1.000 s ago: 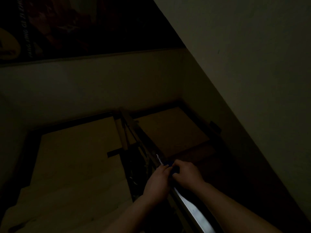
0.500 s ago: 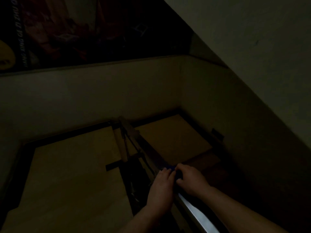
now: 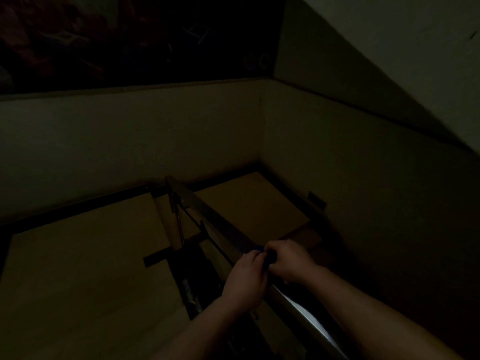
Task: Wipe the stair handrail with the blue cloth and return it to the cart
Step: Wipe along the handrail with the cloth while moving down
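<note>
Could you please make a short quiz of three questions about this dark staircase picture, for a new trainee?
1. True or false: both hands are on the handrail.
2. Multiple choice: the blue cloth shows
A. spread on the landing floor
B. as a small patch between the left hand and the right hand
C. hanging from the wall
3. Fill in: from the hands, the handrail runs down toward the ____.

Key
1. True; both are closed around it.
2. B; most of the cloth is hidden by the hands.
3. landing
</note>
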